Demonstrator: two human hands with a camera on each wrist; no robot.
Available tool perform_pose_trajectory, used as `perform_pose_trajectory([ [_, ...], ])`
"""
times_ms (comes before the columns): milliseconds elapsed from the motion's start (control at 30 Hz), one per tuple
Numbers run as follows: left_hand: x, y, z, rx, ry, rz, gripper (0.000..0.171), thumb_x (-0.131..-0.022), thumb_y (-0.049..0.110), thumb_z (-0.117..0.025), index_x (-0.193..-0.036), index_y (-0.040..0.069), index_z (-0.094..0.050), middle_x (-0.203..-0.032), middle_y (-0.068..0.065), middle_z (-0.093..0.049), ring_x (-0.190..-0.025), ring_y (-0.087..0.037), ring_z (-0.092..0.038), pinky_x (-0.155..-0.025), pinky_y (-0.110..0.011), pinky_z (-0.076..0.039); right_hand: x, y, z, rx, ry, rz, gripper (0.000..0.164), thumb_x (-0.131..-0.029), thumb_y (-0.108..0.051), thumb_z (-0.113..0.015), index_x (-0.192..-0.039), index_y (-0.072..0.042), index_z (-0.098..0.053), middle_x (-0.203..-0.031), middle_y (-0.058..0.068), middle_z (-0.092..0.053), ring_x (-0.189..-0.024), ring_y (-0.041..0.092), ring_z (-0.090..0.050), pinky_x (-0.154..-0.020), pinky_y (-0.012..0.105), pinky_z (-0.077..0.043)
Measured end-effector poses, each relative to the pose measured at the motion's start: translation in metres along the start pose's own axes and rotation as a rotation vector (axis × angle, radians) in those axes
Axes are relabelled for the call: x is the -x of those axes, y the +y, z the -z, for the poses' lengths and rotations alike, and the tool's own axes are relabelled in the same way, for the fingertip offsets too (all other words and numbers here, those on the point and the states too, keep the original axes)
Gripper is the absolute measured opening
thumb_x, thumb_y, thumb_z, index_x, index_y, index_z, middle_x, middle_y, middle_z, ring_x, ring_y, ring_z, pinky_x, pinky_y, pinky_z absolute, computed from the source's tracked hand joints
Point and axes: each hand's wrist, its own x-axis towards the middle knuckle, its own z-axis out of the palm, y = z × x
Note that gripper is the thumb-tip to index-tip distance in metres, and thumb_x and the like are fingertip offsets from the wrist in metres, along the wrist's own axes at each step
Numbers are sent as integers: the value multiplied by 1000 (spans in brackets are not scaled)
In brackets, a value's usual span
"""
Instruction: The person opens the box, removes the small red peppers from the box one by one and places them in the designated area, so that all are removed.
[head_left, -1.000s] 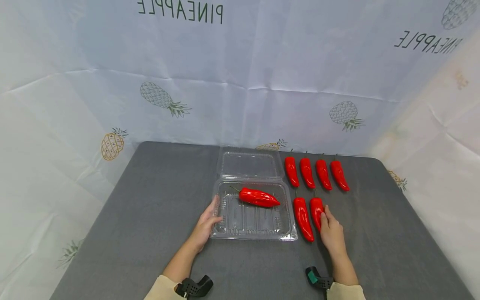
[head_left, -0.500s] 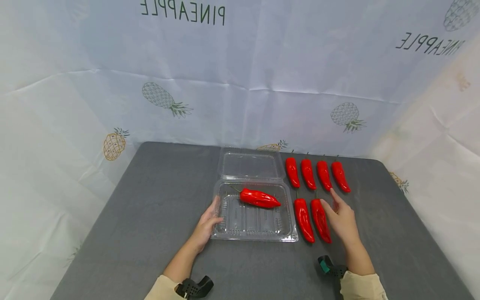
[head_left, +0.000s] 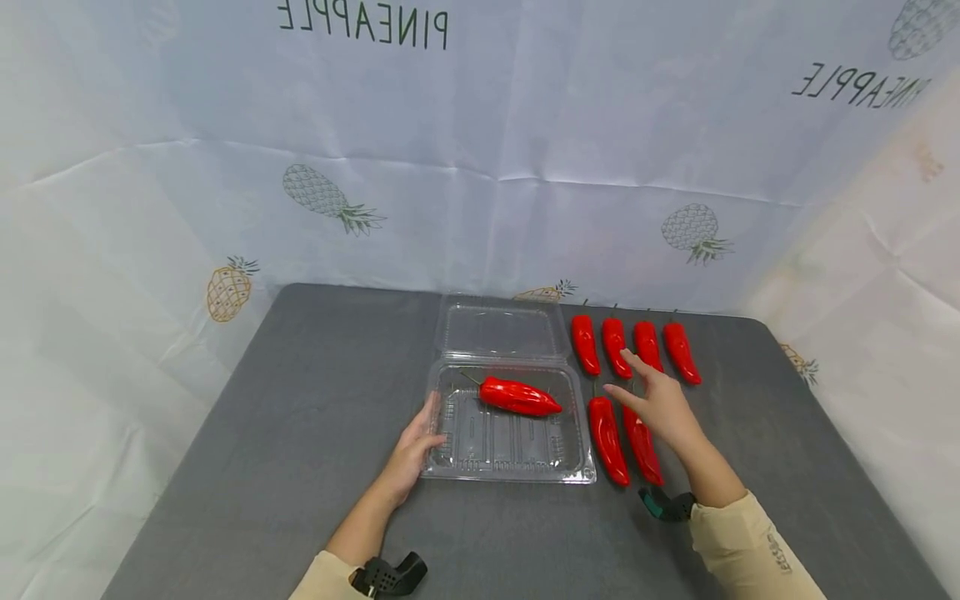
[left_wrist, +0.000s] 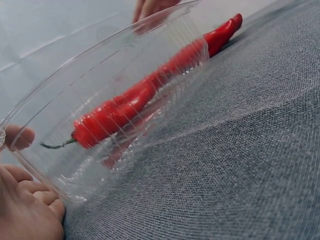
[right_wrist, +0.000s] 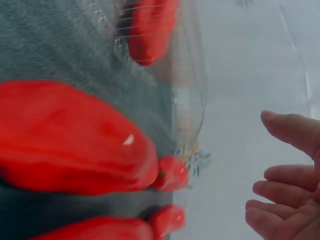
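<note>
A clear plastic clamshell container [head_left: 510, 478] lies with its lid folded back. One red chili pepper [head_left: 519, 396] lies crosswise inside it, green stem toward the left. My left hand [head_left: 407, 457] holds the container's left wall, its thumb over the rim and the other fingers outside. Above the nearer pair of peppers, my right hand [head_left: 664, 410] is spread with nothing in it. Partly covered by that hand is the right pepper [head_left: 642, 450] of the pair; the left pepper [head_left: 607, 442] shows beside the container. In the right wrist view the thumb and fingers [right_wrist: 285, 192] are apart.
Several more red chili peppers stand in a row behind, from the leftmost pepper [head_left: 584, 345] to the rightmost pepper [head_left: 682, 354]. The container's lid [head_left: 502, 327] reaches toward the back edge of the grey table [head_left: 300, 417]. A pineapple-print cloth [head_left: 480, 225] hangs behind.
My right hand has let go of the right pepper of the nearer pair, lifted, and moved forward, then left over the peppers. My left hand stays on the container.
</note>
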Motion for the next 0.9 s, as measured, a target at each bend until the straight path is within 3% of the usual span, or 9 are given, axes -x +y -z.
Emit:
perform_pose_trajectory([
  [233, 0, 2, 0, -8, 11, -4, 71, -88, 0, -40, -148, -2, -2, -157, -15, 1, -145, -28, 3, -96, 4, -15, -17, -27, -4, 20, -61, 143, 71, -82, -24, -69, -142, -2, -37, -143, 19, -41, -115, 40, -53, -87, 48, -50],
  [267, 0, 3, 0, -9, 14, -4, 71, -88, 0, -40, -148, -2, -2, -157, -15, 0, -145, -28, 3, -96, 4, -15, -20, -31, -6, 17, -74, 156, 70, -82, -24, -69, -141, -1, -38, -142, 19, -43, -105, 38, -58, -83, 46, -52],
  [367, 0, 3, 1, -13, 13, -6, 71, -88, 0, -40, -148, -2, -3, -157, -17, 1, -144, -30, 4, -96, 4, -14, -26, -40, -9, 17, -116, 150, 67, -82, -25, -70, -139, -4, -42, -101, 17, -69, -65, 25, -58, -66, 35, -53],
  [433, 0, 3, 1, -14, 11, -2, 71, -88, 1, -40, -148, -2, -3, -157, -16, 0, -144, -30, 4, -96, 4, -14, -29, -46, -13, 7, -156, 131, 66, -82, -26, -70, -139, -6, -44, -63, 8, -59, -46, 16, -34, -49, 29, -42],
  [467, 0, 3, 1, -13, 10, -3, 71, -88, 1, -41, -148, -2, -3, -157, -16, 0, -144, -30, 4, -96, 4, -14, -31, -48, -15, 5, -172, 132, 65, -82, -26, -70, -138, -7, -45, -57, 5, -52, -47, 15, -31, -45, 28, -36],
  [533, 0, 2, 1, -7, 7, -9, 71, -88, 1, -40, -148, -3, -3, -157, -17, 0, -144, -30, 4, -96, 4, -14, -33, -54, -19, 8, -201, 159, 64, -82, -26, -70, -138, -7, -45, -65, 6, -60, -55, 20, -52, -53, 29, -47],
  [600, -1, 2, 1, 0, 7, -13, 71, -87, 0, -41, -148, -3, -3, -156, -17, 0, -144, -31, 5, -96, 4, -15, -36, -59, -24, 2, -234, 197, 63, -82, -24, -69, -137, -4, -46, -96, 13, -69, -88, 30, -65, -71, 37, -55],
  [667, -1, 2, 1, 6, 8, -16, 72, -87, 0, -41, -148, -3, -3, -156, -17, 0, -144, -31, 4, -97, 4, -15, -38, -64, -29, 7, -263, 239, 60, -82, -23, -69, -134, -1, -48, -128, 17, -58, -119, 34, -54, -85, 44, -52],
  [900, -1, 2, 2, 13, 5, 10, 72, -87, 1, -40, -148, -1, -2, -157, -15, 0, -145, -28, 4, -96, 4, -15, -51, -77, -45, 26, -417, 287, 53, -80, -24, -72, -124, 1, -58, -122, 17, -62, -114, 29, -59, -91, 41, -50],
])
